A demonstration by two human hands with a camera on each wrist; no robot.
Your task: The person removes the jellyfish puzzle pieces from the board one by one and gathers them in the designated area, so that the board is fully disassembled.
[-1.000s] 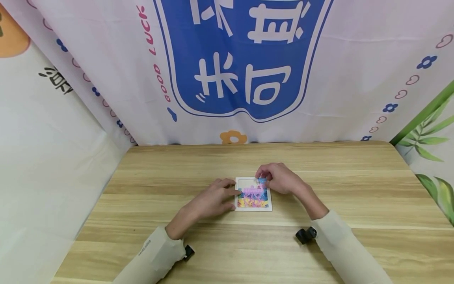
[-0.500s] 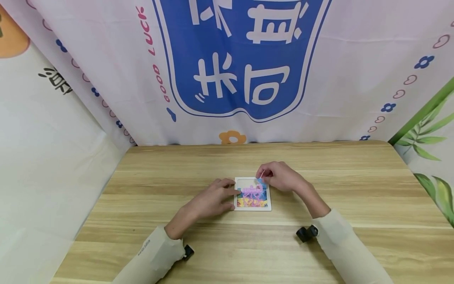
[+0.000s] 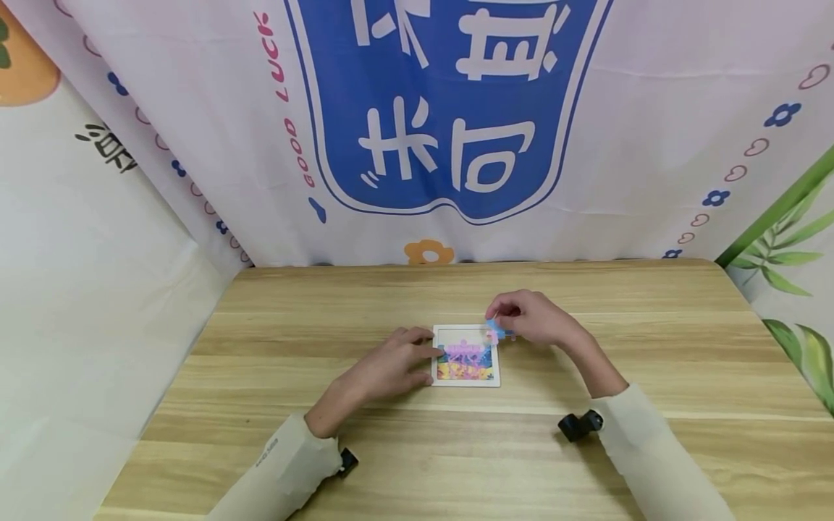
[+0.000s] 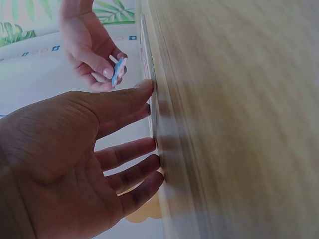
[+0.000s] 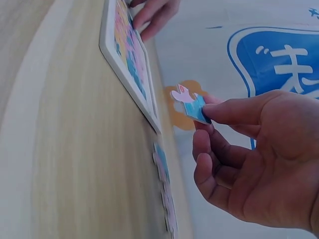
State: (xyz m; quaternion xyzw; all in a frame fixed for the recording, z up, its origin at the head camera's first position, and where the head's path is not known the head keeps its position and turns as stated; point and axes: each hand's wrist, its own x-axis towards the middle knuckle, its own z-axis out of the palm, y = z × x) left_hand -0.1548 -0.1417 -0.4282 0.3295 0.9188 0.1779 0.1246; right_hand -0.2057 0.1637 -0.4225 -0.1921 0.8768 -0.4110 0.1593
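The blue-and-pink puzzle piece (image 5: 197, 108) is raised near the upper right corner of the white puzzle tray (image 3: 465, 383), clear of its surface. The right hand (image 3: 534, 318) pinches it between thumb and fingers. The left hand (image 3: 394, 362) lies with fingers spread and extended, touching the tray's left edge. Filled artwork covers the tray's lower part; the upper part is pale. Loose pieces (image 5: 166, 186) lie on the wooden table (image 3: 417, 463), just beside the tray. Assessed step: positioning one piece. Next move calls for matching its outline to the gap.
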